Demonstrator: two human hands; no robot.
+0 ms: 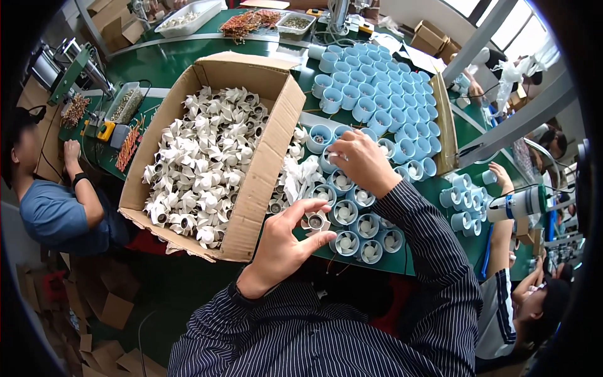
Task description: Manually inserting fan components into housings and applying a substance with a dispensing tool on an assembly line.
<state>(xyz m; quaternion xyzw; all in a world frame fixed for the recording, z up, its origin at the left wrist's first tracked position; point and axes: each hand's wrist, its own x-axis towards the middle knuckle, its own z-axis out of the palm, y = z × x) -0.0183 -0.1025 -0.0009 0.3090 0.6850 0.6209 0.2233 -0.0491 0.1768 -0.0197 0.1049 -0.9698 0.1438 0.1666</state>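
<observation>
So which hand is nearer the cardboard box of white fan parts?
Left. The left hand is close beside the cardboard box's near right corner; the right hand is farther right, over the blue cups.

- Factory assembly workshop, by all signs.
- Long green worktop (pixel 147 69); more benching beyond its right edge.
- Same parts in quantity: light-blue cups (pixel 364 113) packed in rows toward the far right corner, white fan wheels (pixel 201 157) heaped in a big open carton (pixel 270 169) at the near left.
- Far edge: plastic tray (pixel 217 9) of small pieces, orange wire bundles (pixel 248 24).
- Left end: green-framed bench press (pixel 69 85).
- Others seated or reaching along the benches: blue-shirted person (pixel 56 210) left, capped person (pixel 502 327) right.
- Brown cartons (pixel 116 311) on the floor; slanting metal post (pixel 480 50), windows (pixel 527 34) upper right.
</observation>
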